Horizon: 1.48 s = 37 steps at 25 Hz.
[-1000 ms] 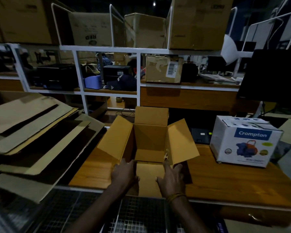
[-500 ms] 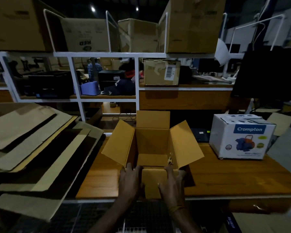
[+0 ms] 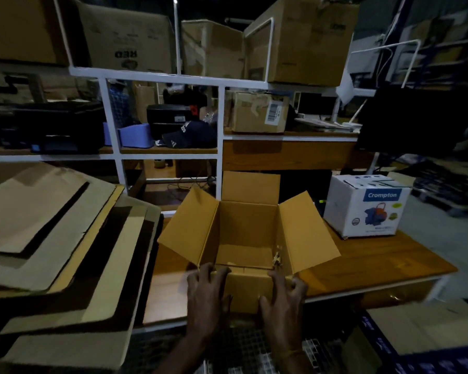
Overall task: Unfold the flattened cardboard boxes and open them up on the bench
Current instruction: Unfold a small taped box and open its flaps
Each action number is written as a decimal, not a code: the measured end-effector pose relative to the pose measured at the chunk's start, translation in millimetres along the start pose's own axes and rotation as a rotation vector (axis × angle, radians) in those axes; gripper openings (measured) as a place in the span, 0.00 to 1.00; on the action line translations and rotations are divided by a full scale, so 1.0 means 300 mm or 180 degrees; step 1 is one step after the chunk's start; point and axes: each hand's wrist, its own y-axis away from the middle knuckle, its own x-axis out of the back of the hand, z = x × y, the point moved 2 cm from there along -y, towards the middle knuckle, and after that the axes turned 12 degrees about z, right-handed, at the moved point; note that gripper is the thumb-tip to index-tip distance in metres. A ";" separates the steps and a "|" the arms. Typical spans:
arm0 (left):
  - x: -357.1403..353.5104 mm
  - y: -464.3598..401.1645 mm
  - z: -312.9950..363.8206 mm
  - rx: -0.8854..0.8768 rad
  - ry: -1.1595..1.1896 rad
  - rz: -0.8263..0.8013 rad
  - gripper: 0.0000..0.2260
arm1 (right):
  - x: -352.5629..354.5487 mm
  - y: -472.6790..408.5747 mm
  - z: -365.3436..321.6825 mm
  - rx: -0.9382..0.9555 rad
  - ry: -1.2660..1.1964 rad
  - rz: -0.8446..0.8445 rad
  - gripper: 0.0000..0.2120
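Observation:
A brown cardboard box [image 3: 245,230] stands opened on the wooden bench [image 3: 368,263], its left, right and far flaps spread outward. The near flap is folded down over the front wall. My left hand [image 3: 207,292] presses on the box's front left corner with spread fingers. My right hand [image 3: 283,295] rests against the front right corner, fingers curled. A pile of flattened cardboard boxes [image 3: 57,238] lies to the left.
A white Crompton box [image 3: 365,209] sits on the bench at the right. White shelving [image 3: 222,125] behind holds cartons, a printer and a cap. A dark monitor [image 3: 416,117] hangs at the right. Wire mesh [image 3: 243,349] lies below the bench edge.
The near flap has gone from lying flat toward me to folded down against the front wall. Both hands slid outward to the box's front corners. The view shifted left.

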 end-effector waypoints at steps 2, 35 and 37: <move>0.028 0.006 -0.027 -0.0100 -0.0010 0.0191 0.28 | 0.019 0.031 -0.041 0.0044 0.0144 0.0146 0.28; 1.386 -0.043 -0.432 -0.0757 0.0430 0.2049 0.25 | 0.330 0.540 -1.285 0.1329 -0.0702 0.1522 0.27; 1.499 -0.084 -0.564 -0.0736 0.0433 0.2137 0.25 | 0.260 0.592 -1.440 0.1403 -0.0814 0.1578 0.27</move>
